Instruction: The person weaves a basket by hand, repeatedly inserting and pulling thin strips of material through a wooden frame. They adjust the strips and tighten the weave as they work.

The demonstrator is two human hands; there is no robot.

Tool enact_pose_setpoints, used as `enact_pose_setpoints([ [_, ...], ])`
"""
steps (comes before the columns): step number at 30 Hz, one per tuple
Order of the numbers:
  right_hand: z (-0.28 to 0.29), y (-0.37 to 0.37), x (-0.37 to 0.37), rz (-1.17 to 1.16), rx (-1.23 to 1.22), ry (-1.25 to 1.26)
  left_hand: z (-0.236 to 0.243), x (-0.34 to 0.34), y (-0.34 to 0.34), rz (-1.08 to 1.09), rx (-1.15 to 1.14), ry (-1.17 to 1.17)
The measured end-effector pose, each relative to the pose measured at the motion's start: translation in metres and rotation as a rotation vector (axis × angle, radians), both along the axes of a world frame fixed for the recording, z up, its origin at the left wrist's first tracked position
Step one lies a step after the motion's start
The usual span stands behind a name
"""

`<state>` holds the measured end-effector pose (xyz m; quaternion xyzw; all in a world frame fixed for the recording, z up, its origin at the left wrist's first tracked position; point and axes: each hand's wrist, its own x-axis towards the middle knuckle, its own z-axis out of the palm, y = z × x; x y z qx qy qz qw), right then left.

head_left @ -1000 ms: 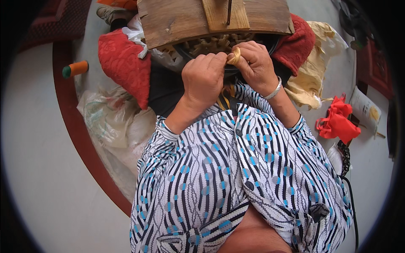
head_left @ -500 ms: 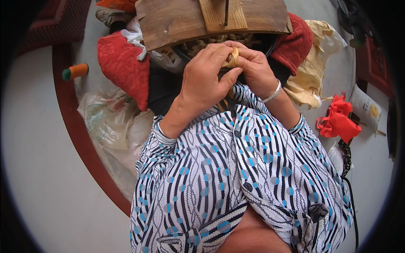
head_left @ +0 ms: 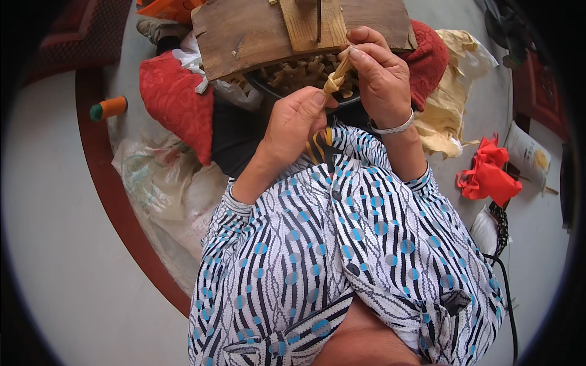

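Observation:
A pale yellow, knotted strip, perhaps of dried leaf or bean curd skin, is stretched between my two hands. My left hand is closed on its lower end, just below the knot. My right hand, a bracelet at its wrist, pinches the upper end with thumb and fingers. Just beyond my hands, a dark basin holds several brownish knotted pieces. Over the basin's far part lies a wooden board with a narrower plank and a thin dark upright rod.
Red cloth covers flank the basin. On the left are an orange-and-green spool and a clear plastic bag. To the right lie a crumpled tan sheet, a red bag and a white container.
My hands have drawn apart, the right moving up and right, the left staying lower. The strip, earlier looped between my fingers, now shows a knot pulled between them.

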<state>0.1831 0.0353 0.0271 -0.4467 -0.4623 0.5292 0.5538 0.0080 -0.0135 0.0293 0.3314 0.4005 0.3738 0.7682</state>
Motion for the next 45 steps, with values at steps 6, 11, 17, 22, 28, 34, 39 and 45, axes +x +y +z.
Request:
enact_pose_setpoints([
  [6, 0.011, 0.003, 0.016, 0.181, 0.037, -0.099, -0.010, -0.011, 0.002, 0.145, 0.930, 1.023],
  [11, 0.031, 0.014, 0.021, 0.325, 0.406, -0.667, -0.002, -0.010, 0.015, 0.119, 1.215, 1.200],
  [17, 0.018, 0.008, 0.029, 0.472, -0.010, -0.533, 0.000, -0.013, 0.026, 0.141, 1.232, 1.137],
  [22, 0.028, 0.006, 0.019, 0.220, 0.570, -1.002, 0.006, -0.010, 0.027, 0.079, 1.215, 1.186],
  [28, 0.043, 0.013, 0.012, 0.531, 0.645, -1.185, 0.017, -0.004, 0.031, -0.051, 1.126, 0.975],
  [34, 0.057, 0.010, 0.032, 0.696, 0.553, -1.054, 0.029, -0.020, 0.023, -0.232, 0.970, 0.810],
  [39, 0.052, 0.000, 0.033, 0.708, -0.173, -0.423, 0.025, -0.024, 0.028, -0.274, 0.723, 0.654],
  [45, 0.050, 0.018, 0.029, 0.419, -0.007, -0.496, 0.025, -0.023, 0.056, -0.151, 0.550, 0.534],
])
